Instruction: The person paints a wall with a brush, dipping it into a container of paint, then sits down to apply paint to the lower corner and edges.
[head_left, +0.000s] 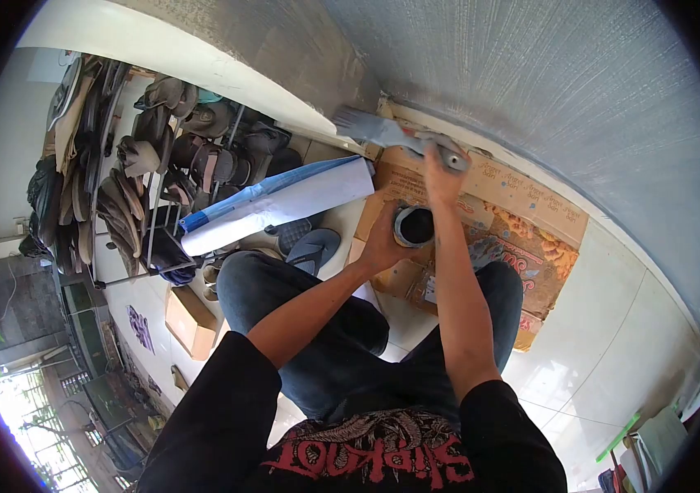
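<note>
My right hand (pixel 446 179) is closed round the handle of a wide paintbrush (pixel 366 127), whose grey-coated bristles point left, close to the low edge of the wall at the corner. My left hand (pixel 380 244) wraps the side of an open paint can (pixel 400 234) with a dark inside and a grey-smeared rim. The can is between my knees, over flattened cardboard (pixel 555 226) that lies along the foot of the wall.
Grey streaky paint covers the wall (pixel 530 74) at the right. To the left are a shoe rack (pixel 153 193) full of footwear, a white-and-blue roll (pixel 284 205), flip-flops (pixel 314 251) and a small cardboard box (pixel 190 322) on the tiled floor (pixel 604 329).
</note>
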Action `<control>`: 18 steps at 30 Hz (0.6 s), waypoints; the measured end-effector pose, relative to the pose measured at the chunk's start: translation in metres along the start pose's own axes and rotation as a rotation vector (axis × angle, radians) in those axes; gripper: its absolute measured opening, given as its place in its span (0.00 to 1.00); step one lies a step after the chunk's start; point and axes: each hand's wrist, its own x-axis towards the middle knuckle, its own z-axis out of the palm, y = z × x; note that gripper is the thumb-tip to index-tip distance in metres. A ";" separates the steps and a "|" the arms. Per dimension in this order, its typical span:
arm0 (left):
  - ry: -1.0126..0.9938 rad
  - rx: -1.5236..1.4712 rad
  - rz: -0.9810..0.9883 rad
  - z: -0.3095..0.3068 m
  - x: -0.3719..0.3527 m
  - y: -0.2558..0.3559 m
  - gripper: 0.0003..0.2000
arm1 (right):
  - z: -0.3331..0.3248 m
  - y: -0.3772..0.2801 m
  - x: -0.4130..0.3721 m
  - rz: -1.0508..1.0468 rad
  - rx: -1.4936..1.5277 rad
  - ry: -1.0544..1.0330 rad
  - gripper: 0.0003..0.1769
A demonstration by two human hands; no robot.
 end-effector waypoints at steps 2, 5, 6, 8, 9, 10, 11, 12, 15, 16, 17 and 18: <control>0.002 -0.008 0.025 -0.001 0.000 0.000 0.46 | -0.018 0.020 0.008 0.174 0.197 -0.028 0.06; 0.006 -0.064 -0.002 0.000 -0.001 0.002 0.45 | -0.004 -0.010 0.008 0.283 0.100 0.031 0.06; 0.004 -0.055 -0.005 -0.001 0.000 0.005 0.43 | 0.002 -0.015 0.006 0.319 0.069 0.051 0.06; -0.001 -0.046 -0.005 -0.002 0.001 0.011 0.42 | 0.014 -0.011 0.006 0.130 0.284 -0.089 0.05; 0.009 -0.019 0.001 -0.002 0.001 0.012 0.41 | 0.013 0.004 0.003 0.126 0.284 -0.088 0.05; 0.020 0.008 0.008 -0.002 0.003 0.012 0.40 | 0.011 0.032 -0.003 0.051 0.132 0.081 0.05; 0.021 0.007 0.012 0.000 0.004 0.007 0.40 | 0.008 0.036 -0.004 0.009 0.058 0.163 0.05; 0.007 -0.001 0.003 0.003 0.004 -0.005 0.43 | 0.005 0.039 -0.004 -0.027 -0.019 0.249 0.05; -0.006 -0.021 0.003 0.001 0.004 -0.005 0.47 | -0.011 -0.013 -0.002 0.120 0.047 -0.053 0.06; -0.008 -0.031 0.007 0.000 0.003 -0.003 0.47 | -0.005 -0.031 -0.004 0.173 0.237 -0.037 0.06; -0.007 -0.030 0.006 0.000 0.001 -0.001 0.47 | 0.000 -0.039 -0.006 0.227 0.426 -0.019 0.06; 0.010 -0.043 0.009 0.000 0.001 0.001 0.44 | 0.004 -0.036 -0.006 0.226 0.428 -0.021 0.06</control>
